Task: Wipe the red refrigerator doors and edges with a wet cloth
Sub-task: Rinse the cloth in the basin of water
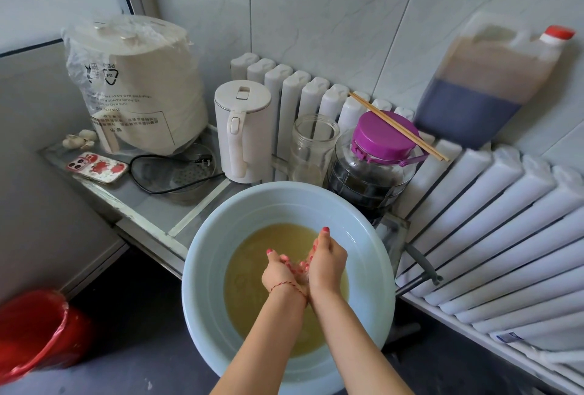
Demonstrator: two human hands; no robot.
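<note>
Both hands, the left hand [282, 271] and right hand [327, 260], are cupping together over the basin [202, 271], gripping nothing visible; the cloth, unseen, will likely handle limp, heavy, dripping.

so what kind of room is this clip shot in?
Likely a small home kitchen corner. An electric kettle and a bagged cooker stand on a narrow shelf, with a large oil jug on the radiator. Both hands are over a basin of yellowish water.

Mirrored "WARNING" (also "04") on plastic bag [94, 78]
</note>
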